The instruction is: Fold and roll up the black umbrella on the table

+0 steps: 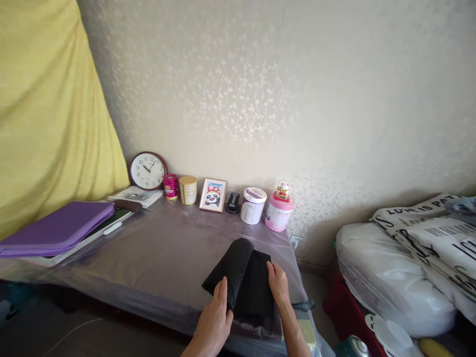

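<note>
A piece of black cloth (256,285), matte and partly folded over itself, lies at the front right of the plastic-covered table (159,258). Its left part rises in a rounded fold. My left hand (213,320) grips the lower edge of that fold between thumb and fingers. At the other side, my right hand (278,283) pinches the cloth's right edge, thumb on top. Whether it is a bag or a plain sheet of fabric I cannot tell. Fingertips beneath the cloth are hidden.
Along the wall stand a round clock (148,171), a pink can (171,187), a yellow-lidded can (188,191), a panda picture frame (213,195), a black device (233,203), a white tub (253,206) and a pink-lidded tub (278,215). Purple folders (59,225) lie left; a white bag (390,277) sits right.
</note>
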`<state>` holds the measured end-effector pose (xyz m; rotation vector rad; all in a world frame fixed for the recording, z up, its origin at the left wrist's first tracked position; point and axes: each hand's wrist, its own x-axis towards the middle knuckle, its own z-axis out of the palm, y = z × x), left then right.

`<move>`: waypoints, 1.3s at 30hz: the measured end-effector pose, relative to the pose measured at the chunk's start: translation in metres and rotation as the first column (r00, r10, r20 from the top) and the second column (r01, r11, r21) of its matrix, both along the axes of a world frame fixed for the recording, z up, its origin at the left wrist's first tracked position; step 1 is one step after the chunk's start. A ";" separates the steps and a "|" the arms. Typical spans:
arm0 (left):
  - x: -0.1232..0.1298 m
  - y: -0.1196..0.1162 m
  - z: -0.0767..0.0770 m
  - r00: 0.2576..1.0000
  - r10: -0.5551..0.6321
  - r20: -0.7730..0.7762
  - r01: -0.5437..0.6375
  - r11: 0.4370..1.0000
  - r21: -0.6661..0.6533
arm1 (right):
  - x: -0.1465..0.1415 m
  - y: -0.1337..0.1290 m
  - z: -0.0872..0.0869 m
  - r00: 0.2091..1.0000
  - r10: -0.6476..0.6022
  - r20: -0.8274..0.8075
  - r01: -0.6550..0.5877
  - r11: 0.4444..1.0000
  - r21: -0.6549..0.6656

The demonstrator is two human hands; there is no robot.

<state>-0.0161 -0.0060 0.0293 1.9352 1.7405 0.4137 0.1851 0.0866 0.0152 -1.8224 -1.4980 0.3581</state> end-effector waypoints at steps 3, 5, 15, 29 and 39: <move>0.002 -0.001 0.002 0.998 0.000 -0.055 0.000 1.000 -0.005 | -0.004 0.003 0.008 1.000 0.002 0.027 -0.003 1.000 0.025; 0.003 -0.001 0.002 0.997 0.000 -0.074 0.000 1.000 0.002 | -0.007 0.006 0.013 1.000 0.013 0.008 -0.013 1.000 0.029; 0.007 0.000 0.001 0.993 0.006 -0.118 -0.008 1.000 -0.020 | -0.044 0.028 0.031 0.983 0.058 -0.175 -0.049 0.997 0.055; 0.006 -0.001 0.005 0.988 -0.031 -0.149 0.022 0.998 -0.063 | -0.091 0.049 0.025 0.975 0.099 -0.201 -0.121 0.987 -0.105; 0.004 0.001 -0.007 0.995 0.002 -0.096 -0.001 1.000 0.012 | -0.097 0.039 0.033 0.961 0.250 -0.118 -0.268 0.947 -0.175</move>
